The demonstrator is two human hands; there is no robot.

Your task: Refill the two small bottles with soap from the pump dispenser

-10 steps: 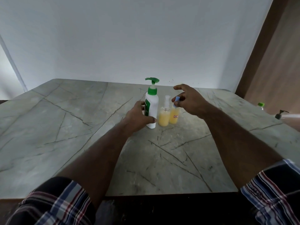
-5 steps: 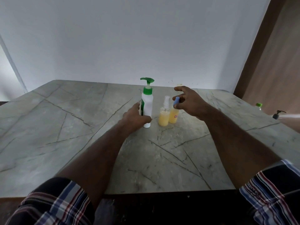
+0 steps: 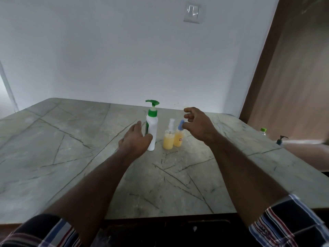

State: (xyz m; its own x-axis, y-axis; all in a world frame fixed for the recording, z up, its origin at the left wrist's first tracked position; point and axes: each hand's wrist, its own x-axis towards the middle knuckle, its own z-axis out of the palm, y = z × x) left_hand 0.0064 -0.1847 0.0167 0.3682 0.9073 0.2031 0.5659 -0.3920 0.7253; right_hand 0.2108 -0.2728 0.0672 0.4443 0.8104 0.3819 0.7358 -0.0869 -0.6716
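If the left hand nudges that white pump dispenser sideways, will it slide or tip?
Probably tip: the pump dispenser is tall and narrow on a small base, with its green pump head high up. The stone table looks smooth, so a low push might slide it. The left hand is beside its lower body.

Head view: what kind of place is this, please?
Probably a room in a home, set up as a plain work spot: a marble-look table against a bare white wall with a light switch, and a wooden panel beside it.
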